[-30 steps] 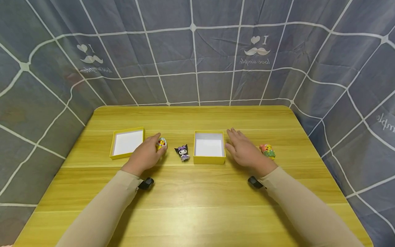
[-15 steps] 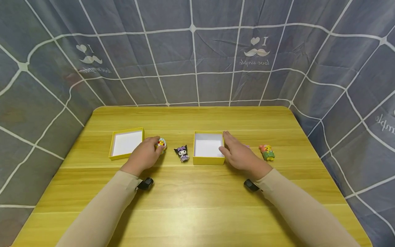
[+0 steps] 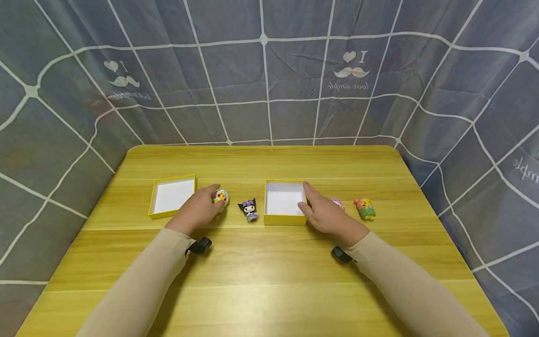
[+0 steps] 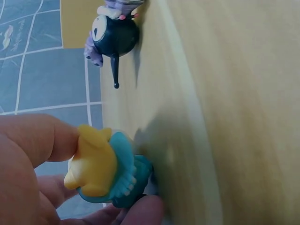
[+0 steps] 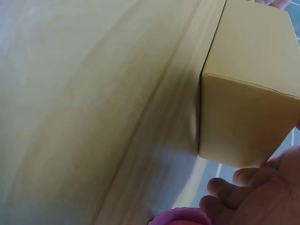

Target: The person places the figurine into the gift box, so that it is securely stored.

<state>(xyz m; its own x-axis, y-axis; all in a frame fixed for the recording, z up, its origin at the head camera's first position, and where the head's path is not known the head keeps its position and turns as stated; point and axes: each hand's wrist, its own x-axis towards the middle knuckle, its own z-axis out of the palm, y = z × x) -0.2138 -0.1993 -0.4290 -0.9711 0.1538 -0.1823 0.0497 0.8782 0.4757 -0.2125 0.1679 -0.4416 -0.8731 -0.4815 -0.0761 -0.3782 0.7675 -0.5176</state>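
My left hand pinches a small yellow and teal figure between thumb and fingers, low over the wooden table; the left wrist view shows the figure close up. A black and purple figure stands just right of it, untouched. My right hand rests with fairly straight fingers against the right wall of an open yellow box, its white inside bare. In the right wrist view the box corner fills the frame with my fingers beside it.
A yellow lid lies open side up, left of my left hand. A pink figure peeks out behind my right hand, and a pink, yellow and green figure stands further right. A grey checked cloth walls the table.
My right hand has slid left from the bare tabletop onto the box's right wall, uncovering the pink figure. My left hand stays on the small figure, barely moved.
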